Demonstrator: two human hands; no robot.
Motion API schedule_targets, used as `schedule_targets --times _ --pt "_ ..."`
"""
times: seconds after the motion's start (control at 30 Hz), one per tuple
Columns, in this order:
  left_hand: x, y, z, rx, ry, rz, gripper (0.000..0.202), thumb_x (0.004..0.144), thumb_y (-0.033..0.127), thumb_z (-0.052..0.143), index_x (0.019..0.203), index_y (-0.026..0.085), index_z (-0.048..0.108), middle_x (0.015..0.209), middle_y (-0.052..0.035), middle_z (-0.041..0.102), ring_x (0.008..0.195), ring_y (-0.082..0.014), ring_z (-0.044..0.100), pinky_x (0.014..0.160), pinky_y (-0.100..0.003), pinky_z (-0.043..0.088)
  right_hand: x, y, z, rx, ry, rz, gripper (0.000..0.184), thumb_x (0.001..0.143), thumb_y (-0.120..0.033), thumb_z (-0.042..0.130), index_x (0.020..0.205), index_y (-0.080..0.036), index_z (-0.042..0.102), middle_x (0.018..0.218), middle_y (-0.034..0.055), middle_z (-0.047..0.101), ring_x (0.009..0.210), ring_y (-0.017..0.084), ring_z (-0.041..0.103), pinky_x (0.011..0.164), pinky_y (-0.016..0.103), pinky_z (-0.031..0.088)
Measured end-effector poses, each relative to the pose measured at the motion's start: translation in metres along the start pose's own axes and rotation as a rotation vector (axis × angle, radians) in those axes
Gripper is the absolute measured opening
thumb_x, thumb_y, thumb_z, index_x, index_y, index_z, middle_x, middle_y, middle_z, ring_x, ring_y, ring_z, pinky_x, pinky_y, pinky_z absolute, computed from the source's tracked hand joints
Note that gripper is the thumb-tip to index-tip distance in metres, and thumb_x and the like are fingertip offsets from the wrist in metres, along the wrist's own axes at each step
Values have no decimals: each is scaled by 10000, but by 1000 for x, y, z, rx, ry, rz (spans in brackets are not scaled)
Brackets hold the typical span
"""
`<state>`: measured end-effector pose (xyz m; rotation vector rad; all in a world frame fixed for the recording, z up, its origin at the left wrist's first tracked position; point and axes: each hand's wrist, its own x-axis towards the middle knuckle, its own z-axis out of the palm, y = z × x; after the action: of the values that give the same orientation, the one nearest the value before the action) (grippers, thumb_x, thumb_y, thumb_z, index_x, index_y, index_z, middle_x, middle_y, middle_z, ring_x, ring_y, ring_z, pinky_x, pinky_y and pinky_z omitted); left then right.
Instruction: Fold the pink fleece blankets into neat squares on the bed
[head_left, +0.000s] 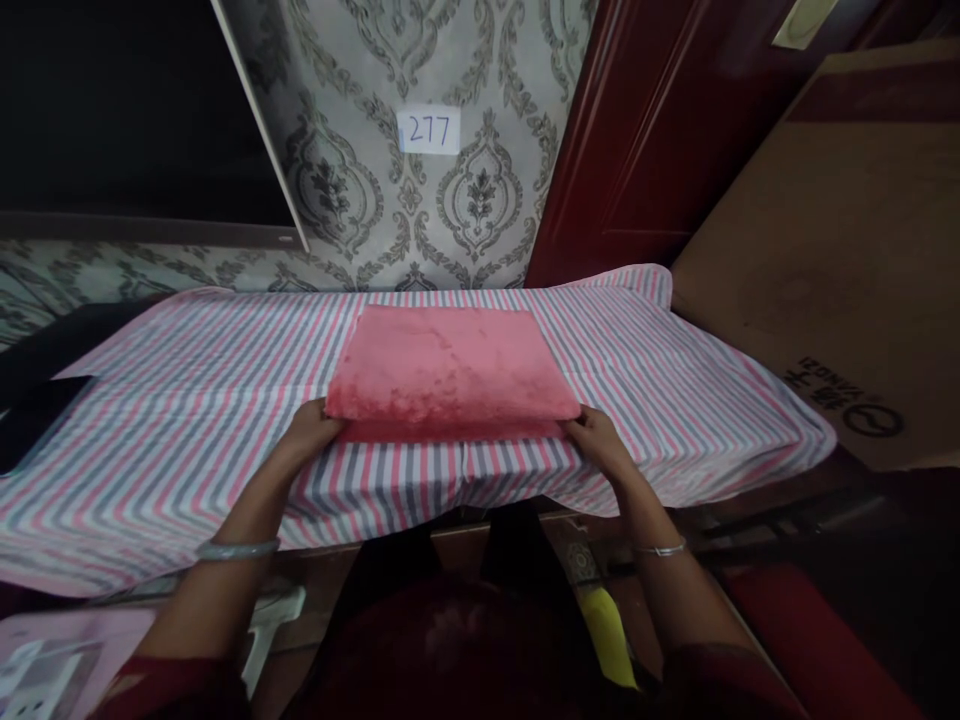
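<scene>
A pinkish-red plush cloth (450, 360) lies folded into a flat rectangle on the striped cover, its near edge slightly raised above a lower layer. My left hand (313, 425) is closed on the cloth's near left corner, thumb on top. At the near right corner, my right hand (592, 432) pinches the cloth in the same way. The fingers under the fabric are hidden on both sides. Darker red patches show along the near part of the pile.
A pink, grey and white striped cloth (225, 400) covers the table. On the left are a dark phone (37, 415) and a television (135, 120). A large cardboard box (840, 260) leans at the right beside a dark red door (637, 140). A paper marked 277 (429, 130) is on the wall.
</scene>
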<state>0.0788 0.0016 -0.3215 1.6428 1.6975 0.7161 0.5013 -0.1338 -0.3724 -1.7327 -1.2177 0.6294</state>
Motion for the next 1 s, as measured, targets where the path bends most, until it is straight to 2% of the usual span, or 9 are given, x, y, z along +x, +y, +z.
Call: schedule_targets --times 0.1,0.17,0.3,0.4,0.5,0.63,0.77,0.87,1.0 --pt "-2 0 8 7 111 5 211 577 418 654 619 213 625 695 -93 709 879 -338 690 587 -283 477 2 -1 5 -63 86 -16 379 644 -523 530 774 -189 650 724 43 658 738 214 571 670 310 402" --pt "-5 -4 9 -87 119 16 210 572 401 661 654 209 633 667 -76 698 820 -304 686 581 -272 473 1 0 6 -69 116 -26 372 663 -535 520 742 -192 641 687 35 638 729 209 566 682 313 406" --pt "-4 -9 0 -327 -127 32 268 526 390 696 700 191 651 544 -7 619 554 -179 568 546 -254 441 2 0 1 70 37 1 362 658 -562 583 692 -202 604 596 -10 550 611 148 486 592 271 374" --pt "7 -5 -10 -298 -283 22 275 481 393 709 646 185 635 472 28 533 450 -118 428 480 -238 354 9 -5 -6 238 -124 115 347 628 -533 648 718 -200 604 503 -63 443 477 95 350 472 236 262" --pt "22 5 -16 -286 -348 23 257 455 379 720 583 192 600 439 36 489 435 -111 404 459 -235 332 21 -12 -8 344 -226 195 351 580 -485 705 748 -183 639 466 -82 418 433 75 312 436 221 219" --pt "39 18 -16 -375 -395 6 276 410 308 761 640 194 661 473 6 583 475 -174 532 468 -270 427 39 -21 -2 426 -279 186 357 543 -442 753 763 -168 691 485 -54 525 460 85 412 479 223 341" --pt "57 27 -14 -432 -378 15 357 380 231 792 725 175 720 578 -49 692 613 -266 675 486 -285 489 60 -26 5 412 -308 116 381 541 -411 795 822 -159 744 633 22 702 643 180 627 646 288 504" --pt "69 35 -12 -487 -389 34 424 379 219 820 791 162 741 629 -61 722 654 -284 703 506 -297 524 78 -28 10 416 -294 133 439 517 -421 827 857 -151 761 712 57 750 731 233 688 713 334 543" --pt "75 50 -7 -583 -397 30 472 409 268 848 857 152 752 656 -67 733 668 -285 714 546 -325 566 100 -31 16 452 -259 164 449 477 -414 861 810 -137 741 672 58 739 679 230 688 665 330 544"
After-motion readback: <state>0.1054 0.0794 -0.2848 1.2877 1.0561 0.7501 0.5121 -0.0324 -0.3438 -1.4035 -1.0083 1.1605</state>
